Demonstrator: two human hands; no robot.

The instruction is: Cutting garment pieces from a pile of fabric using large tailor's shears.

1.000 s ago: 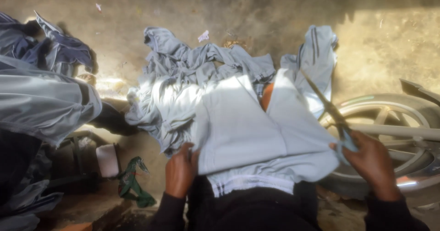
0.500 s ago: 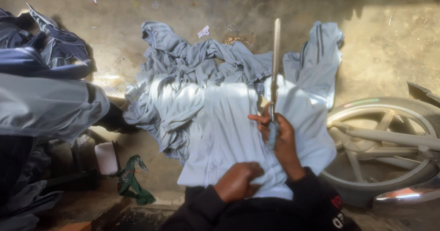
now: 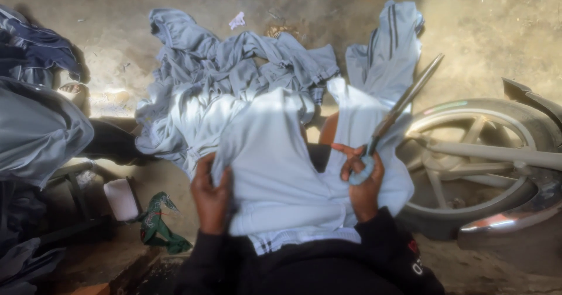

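Note:
A pale grey garment (image 3: 275, 166) lies spread over my lap, with a striped waistband at its near edge. My left hand (image 3: 209, 194) grips its left edge. My right hand (image 3: 363, 181) holds a pair of long scissors (image 3: 398, 110) by the blue handle, blades pointing up and to the right, and rests on the garment's right part. More grey garments (image 3: 234, 67) are heaped beyond on the ground.
A motorbike wheel (image 3: 468, 160) with a mudguard stands at the right. Grey and dark cloth (image 3: 35, 125) piles up at the left. A white block (image 3: 122, 198) and a green rag (image 3: 158, 222) lie at the lower left on the dirt floor.
My left hand went from the garment's middle to its left edge. My right hand swung the scissors from upright to tilted right, and the garment shifted.

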